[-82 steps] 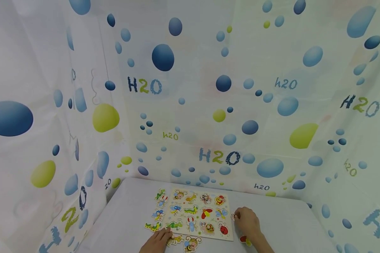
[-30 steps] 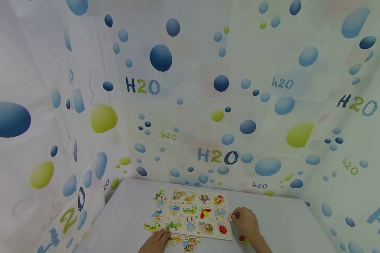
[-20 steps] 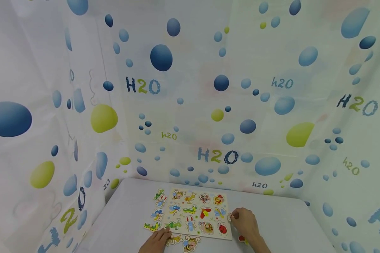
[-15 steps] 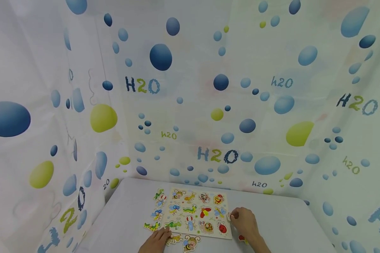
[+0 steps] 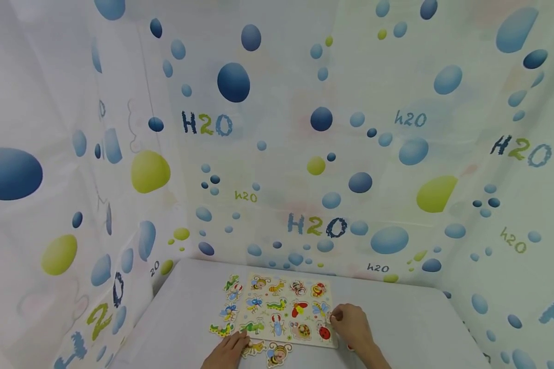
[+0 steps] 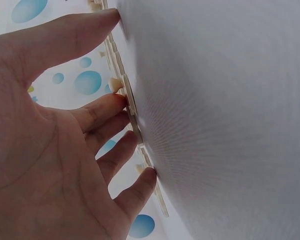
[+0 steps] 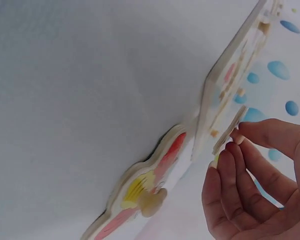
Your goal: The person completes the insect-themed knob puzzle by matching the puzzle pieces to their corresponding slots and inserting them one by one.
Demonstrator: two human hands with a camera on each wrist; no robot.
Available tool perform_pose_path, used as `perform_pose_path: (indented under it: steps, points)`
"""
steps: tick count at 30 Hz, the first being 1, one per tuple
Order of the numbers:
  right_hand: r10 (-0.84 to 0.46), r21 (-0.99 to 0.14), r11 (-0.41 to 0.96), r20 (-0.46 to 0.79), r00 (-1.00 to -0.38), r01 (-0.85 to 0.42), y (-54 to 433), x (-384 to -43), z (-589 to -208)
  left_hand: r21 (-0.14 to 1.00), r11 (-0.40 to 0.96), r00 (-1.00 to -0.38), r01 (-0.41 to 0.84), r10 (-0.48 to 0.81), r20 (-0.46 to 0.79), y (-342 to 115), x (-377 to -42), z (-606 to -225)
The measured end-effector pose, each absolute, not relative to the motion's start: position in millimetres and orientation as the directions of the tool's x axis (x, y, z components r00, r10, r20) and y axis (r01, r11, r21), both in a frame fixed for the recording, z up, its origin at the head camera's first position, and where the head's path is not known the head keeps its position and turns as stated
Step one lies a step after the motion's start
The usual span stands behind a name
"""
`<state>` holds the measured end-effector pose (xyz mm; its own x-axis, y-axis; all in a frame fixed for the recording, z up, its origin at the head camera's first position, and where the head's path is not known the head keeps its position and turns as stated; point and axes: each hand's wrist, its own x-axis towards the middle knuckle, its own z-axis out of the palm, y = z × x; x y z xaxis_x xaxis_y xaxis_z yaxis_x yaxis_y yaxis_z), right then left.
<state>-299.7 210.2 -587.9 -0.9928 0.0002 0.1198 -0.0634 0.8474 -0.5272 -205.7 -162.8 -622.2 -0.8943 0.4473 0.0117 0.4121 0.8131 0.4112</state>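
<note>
My right hand point(image 5: 354, 325) pinches a small wooden puzzle piece point(image 7: 231, 131) by its knob, over the right edge of the insect knob-puzzle board point(image 5: 311, 342); its picture is hidden. Below that hand a red-and-yellow winged piece point(image 7: 140, 192) lies on the table, mostly covered in the head view. At the board's lower left corner rests my left hand point(image 5: 227, 352), fingers fairly straight and fingertips down by the pieces. Beside it lie an orange ant-like piece point(image 5: 256, 349) and a bee piece point(image 5: 278, 354).
Left of the board lie several loose pieces: a green one point(image 5: 232, 283), a blue beetle with red pincers point(image 5: 235, 293), a blue fly point(image 5: 229, 311) and a caterpillar point(image 5: 221, 329). The white table point(image 5: 406, 318) is enclosed by a dotted curtain point(image 5: 277, 102).
The right hand has moved left with the pinched piece, from beside the board to over its right edge. It now covers more of the red-and-yellow piece. My left hand stays put.
</note>
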Motion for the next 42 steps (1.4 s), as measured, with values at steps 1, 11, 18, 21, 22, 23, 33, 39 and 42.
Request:
perform_pose_path:
  steps: [1, 11, 18, 21, 22, 23, 33, 39, 42]
  points:
    - [-0.006, -0.532, 0.844, 0.117, -0.993, -0.068, 209.6, -299.2, -588.3, 0.408, 0.815, -0.895, 0.411, 0.447, 0.01, -162.6, -205.6, -622.7]
    - [-0.068, -0.518, 0.846, 0.129, -0.989, -0.125, 207.2, -297.6, -592.4, 0.383, 0.834, -0.904, 0.397, 0.427, 0.008, -161.0, -205.9, -623.7]
    - [-0.109, -0.517, 0.84, 0.138, -0.984, -0.165, 205.7, -294.8, -591.1, 0.381, 0.84, -0.907, 0.387, 0.42, -0.005, -160.1, -204.7, -621.1]
    - [-0.113, -0.518, 0.839, 0.138, -0.984, -0.169, 204.6, -293.6, -590.6, 0.381, 0.842, -0.908, 0.382, 0.418, -0.014, -160.1, -204.6, -618.9]
    - [-0.113, -0.52, 0.837, 0.139, -0.984, -0.17, 204.1, -293.2, -590.4, 0.381, 0.842, -0.908, 0.382, 0.418, -0.015, -160.1, -204.5, -618.2]
    - [-0.115, -0.519, 0.837, 0.14, -0.983, -0.172, 203.6, -292.9, -590.3, 0.382, 0.842, -0.909, 0.381, 0.417, -0.014, -160.1, -204.5, -617.9]
    - [-0.113, -0.504, 0.847, 0.133, -0.985, -0.165, 198.4, -289.3, -589.8, 0.398, 0.83, -0.908, 0.39, 0.419, 0.016, -159.9, -204.9, -623.7]
    - [-0.098, -0.523, 0.843, 0.087, -0.991, -0.129, 195.6, -286.2, -587.8, 0.39, 0.833, -0.908, 0.394, 0.418, 0.024, -160.0, -204.2, -624.1]
    - [-0.091, -0.536, 0.836, 0.073, -0.993, -0.116, 194.3, -285.2, -587.9, 0.382, 0.835, -0.908, 0.395, 0.418, 0.024, -159.9, -203.7, -623.1]
